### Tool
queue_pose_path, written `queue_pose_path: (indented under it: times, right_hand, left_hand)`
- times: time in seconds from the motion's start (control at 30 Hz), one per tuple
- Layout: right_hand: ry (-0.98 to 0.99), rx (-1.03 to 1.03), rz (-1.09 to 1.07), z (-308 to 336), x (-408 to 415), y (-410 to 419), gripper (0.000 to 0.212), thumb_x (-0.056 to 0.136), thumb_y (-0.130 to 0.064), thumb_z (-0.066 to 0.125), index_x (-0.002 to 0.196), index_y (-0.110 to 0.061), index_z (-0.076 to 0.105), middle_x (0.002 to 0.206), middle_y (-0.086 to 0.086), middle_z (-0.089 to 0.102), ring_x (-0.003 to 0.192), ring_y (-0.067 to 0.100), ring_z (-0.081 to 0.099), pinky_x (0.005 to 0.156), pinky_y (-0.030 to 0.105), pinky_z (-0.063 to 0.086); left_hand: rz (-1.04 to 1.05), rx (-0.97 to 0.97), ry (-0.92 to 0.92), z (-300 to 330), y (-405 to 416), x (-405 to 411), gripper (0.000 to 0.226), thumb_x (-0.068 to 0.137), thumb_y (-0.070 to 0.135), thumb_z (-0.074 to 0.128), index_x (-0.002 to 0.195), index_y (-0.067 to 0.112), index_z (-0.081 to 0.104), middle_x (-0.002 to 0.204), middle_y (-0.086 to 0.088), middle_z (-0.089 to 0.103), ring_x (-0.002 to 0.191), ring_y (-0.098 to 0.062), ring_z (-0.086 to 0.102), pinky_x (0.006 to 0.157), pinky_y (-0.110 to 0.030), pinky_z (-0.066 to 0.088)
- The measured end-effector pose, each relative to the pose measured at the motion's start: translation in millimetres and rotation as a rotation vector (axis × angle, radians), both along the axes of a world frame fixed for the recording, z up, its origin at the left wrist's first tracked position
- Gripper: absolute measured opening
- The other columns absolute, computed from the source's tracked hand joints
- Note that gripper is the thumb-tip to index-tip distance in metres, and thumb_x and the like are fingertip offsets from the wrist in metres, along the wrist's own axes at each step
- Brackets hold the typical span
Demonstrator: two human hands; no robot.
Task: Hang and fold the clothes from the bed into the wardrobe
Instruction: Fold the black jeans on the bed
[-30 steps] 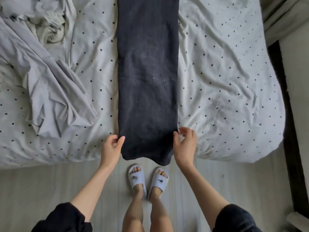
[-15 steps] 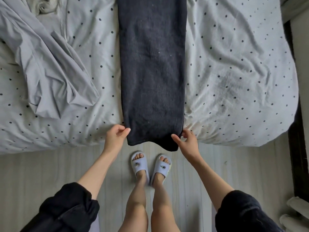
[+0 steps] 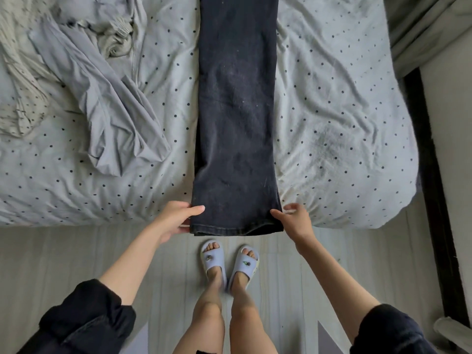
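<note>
A pair of dark jeans point(image 3: 236, 118) lies folded lengthwise down the middle of the dotted bed point(image 3: 339, 103), its hem hanging over the front edge. My left hand point(image 3: 176, 217) grips the hem's left corner, thumb on top and fingers beneath. My right hand point(image 3: 293, 221) pinches the hem's right corner with thumb and fingers. A grey garment point(image 3: 107, 108) lies crumpled on the bed to the left.
More pale, rumpled clothes point(image 3: 23, 72) sit at the bed's far left, with a light ribbed piece point(image 3: 117, 34) at the top. My feet in pale slippers point(image 3: 229, 264) stand on the wooden floor. A dark bed frame point(image 3: 431, 175) runs along the right.
Both hands have closed on the corners of the jeans' hem and lifted it. The hem now lies straight between my hands instead of sagging over the bed edge.
</note>
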State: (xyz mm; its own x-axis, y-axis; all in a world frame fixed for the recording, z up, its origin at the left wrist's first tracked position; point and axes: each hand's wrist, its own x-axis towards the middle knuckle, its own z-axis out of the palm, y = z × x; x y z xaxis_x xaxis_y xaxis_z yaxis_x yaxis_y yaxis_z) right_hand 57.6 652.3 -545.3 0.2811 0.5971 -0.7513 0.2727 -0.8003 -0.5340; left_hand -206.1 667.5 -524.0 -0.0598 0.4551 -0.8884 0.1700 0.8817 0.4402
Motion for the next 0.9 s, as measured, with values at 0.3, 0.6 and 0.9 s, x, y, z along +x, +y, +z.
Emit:
queue_pose_path:
  times: [0.3, 0.6, 0.9]
  right_hand:
    - [0.345, 0.131, -0.228, 121.2, 15.9, 103.7, 0.005, 0.088, -0.01, 0.061, 0.086, -0.014, 0.058, 0.067, 0.002, 0.058, 0.06, 0.016, 0.059, 0.058, 0.026, 0.048]
    - [0.182, 0.425, -0.009, 84.6, -18.6, 232.8, 0.044, 0.097, -0.021, 0.046, 0.14, -0.014, 0.039, 0.105, 0.006, 0.061, 0.095, 0.023, 0.06, 0.088, 0.039, 0.046]
    - [-0.689, 0.53, 1.056, -16.8, -39.6, 164.2, 0.111, 0.048, -0.049, 0.087, 0.14, -0.015, 0.035, 0.146, 0.014, 0.04, 0.134, 0.03, 0.04, 0.108, 0.047, 0.035]
  left_hand:
    - [0.395, -0.035, -0.192, 86.6, 106.8, 7.6, 0.016, 0.088, 0.021, 0.057, 0.074, 0.014, 0.056, 0.049, 0.0, 0.059, 0.042, -0.011, 0.057, 0.042, -0.018, 0.05]
    - [0.225, 0.27, -0.065, 59.5, 228.6, 28.3, 0.04, 0.101, 0.027, 0.037, 0.127, 0.0, 0.05, 0.119, -0.01, 0.058, 0.116, -0.021, 0.055, 0.092, -0.03, 0.044]
    - [-1.285, 0.842, 0.929, -32.1, 152.3, 23.1, 0.105, 0.057, 0.012, 0.08, 0.146, 0.014, 0.024, 0.151, -0.018, 0.029, 0.14, -0.031, 0.029, 0.113, -0.051, 0.019]
